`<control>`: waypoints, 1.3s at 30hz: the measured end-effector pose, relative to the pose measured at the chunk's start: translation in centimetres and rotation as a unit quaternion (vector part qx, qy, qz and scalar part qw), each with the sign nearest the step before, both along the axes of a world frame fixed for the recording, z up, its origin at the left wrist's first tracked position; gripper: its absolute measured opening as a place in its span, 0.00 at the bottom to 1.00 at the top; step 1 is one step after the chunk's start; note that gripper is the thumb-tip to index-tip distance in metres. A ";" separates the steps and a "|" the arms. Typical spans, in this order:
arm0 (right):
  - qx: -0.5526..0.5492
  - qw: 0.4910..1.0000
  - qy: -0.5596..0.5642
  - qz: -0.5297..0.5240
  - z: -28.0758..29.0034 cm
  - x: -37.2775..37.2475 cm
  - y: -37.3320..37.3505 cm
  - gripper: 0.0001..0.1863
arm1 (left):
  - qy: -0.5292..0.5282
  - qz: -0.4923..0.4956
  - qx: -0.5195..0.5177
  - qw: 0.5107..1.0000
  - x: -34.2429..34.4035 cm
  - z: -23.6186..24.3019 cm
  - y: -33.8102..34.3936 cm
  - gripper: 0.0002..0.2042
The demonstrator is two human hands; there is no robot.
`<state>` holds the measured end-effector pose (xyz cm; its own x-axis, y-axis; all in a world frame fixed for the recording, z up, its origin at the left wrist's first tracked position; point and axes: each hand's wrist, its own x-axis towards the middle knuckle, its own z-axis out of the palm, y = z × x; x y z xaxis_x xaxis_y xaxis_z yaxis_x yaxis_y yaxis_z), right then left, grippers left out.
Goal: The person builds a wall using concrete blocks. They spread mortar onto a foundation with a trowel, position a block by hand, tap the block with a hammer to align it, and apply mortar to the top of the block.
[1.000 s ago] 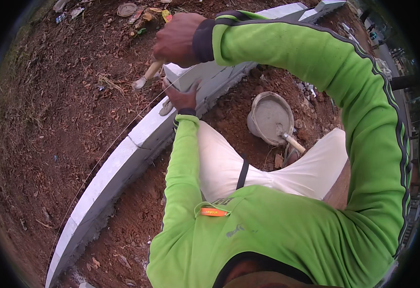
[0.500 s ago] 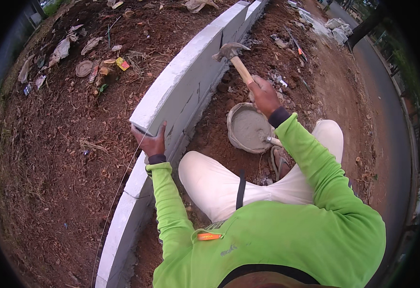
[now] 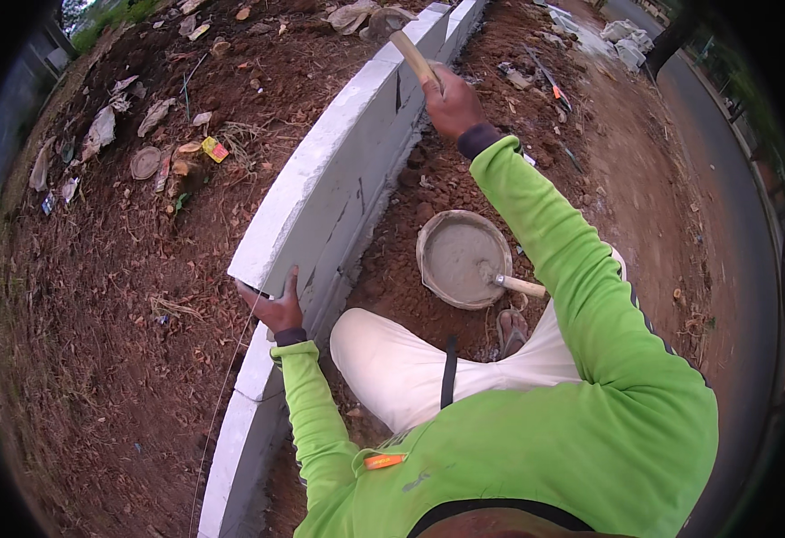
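My right hand (image 3: pixel 453 106) is wrapped round the wooden handle of a claw hammer (image 3: pixel 415 58). It is raised beside the far stretch of the low wall, and the hammer's head, smeared by motion, is over the wall's top. My left hand (image 3: pixel 278 309) grips the near end of a white building block (image 3: pixel 298 202) in the upper course, thumb against its right face and fingers round the end. Below that end, the lower course (image 3: pixel 253 372) runs on toward me. A round bucket of wet grey mortar (image 3: pixel 424 260) stands right of the wall, with a wooden-handled tool (image 3: pixel 520 285) in it.
A thin string line (image 3: pixel 222 394) runs along the wall's left side. Litter and dry leaves lie on the soil to the left. A long tool with an orange part (image 3: pixel 556 90) lies beyond the bucket. A paved road (image 3: pixel 724 224) passes at far right.
My right hand has swung the hammer up and to the left, from beside the wall to over its top. My left hand stays on the block's end.
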<state>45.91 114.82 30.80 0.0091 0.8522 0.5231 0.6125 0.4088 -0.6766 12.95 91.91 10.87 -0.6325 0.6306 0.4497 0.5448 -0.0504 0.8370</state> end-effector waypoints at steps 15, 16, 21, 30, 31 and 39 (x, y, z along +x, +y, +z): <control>-0.078 0.973 -0.208 0.064 -3.4 0.1 10.0 0.19 | 0.009 0.006 -0.005 1.000 -0.2 -0.5 0.0 0.54; -0.069 0.976 -0.199 0.052 -4.3 0.2 9.8 0.19 | -0.001 -0.001 -0.006 1.000 0.0 -0.4 0.2 0.54; -0.114 0.961 -0.236 0.088 -4.0 0.9 9.8 0.19 | 0.010 0.006 -0.016 1.000 0.0 -0.3 0.2 0.54; -0.089 0.947 -0.288 0.112 -2.2 1.0 9.9 0.21 | 0.032 0.013 -0.001 0.999 0.4 0.2 0.4 0.52; -0.062 0.952 -0.272 0.128 -1.6 0.2 9.0 0.22 | 0.020 0.011 -0.002 1.000 0.4 0.1 0.4 0.54; 0.018 0.941 -0.152 0.302 -2.0 -3.2 -1.6 0.23 | 0.027 0.021 0.001 0.999 0.2 0.0 0.1 0.54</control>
